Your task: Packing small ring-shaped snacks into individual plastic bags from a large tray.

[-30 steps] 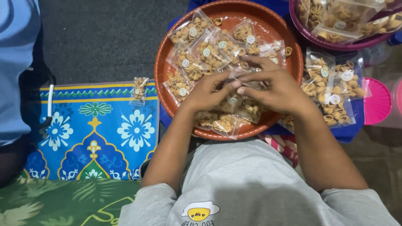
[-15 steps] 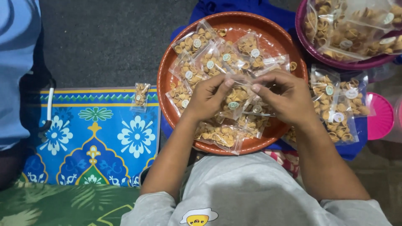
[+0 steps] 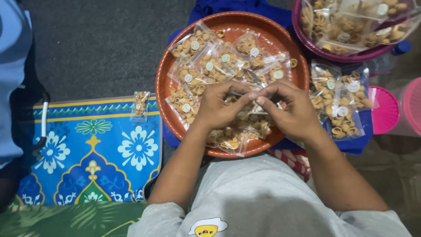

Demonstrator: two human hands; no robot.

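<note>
Dark floor, blue patterned mat [image 3: 87, 149] | brown tray [image 3: 294, 74] heaped with snack packets | left hand [image 3: 217, 107] and right hand [image 3: 291, 109] fingertips pinch a small clear packet [image 3: 256, 92] together above tray | likely light, crinkly, slippery, contents brittle: hold by top edge

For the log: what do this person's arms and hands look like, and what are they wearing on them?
Both forearms are bare from the elbow down. The left hand and right hand wear no gloves, and no rings, watch or bracelets show. Short grey sleeves of a T-shirt end near the elbows. The shirt has a small yellow and white cartoon print on the chest. Fingernails are short and unpainted.
</note>
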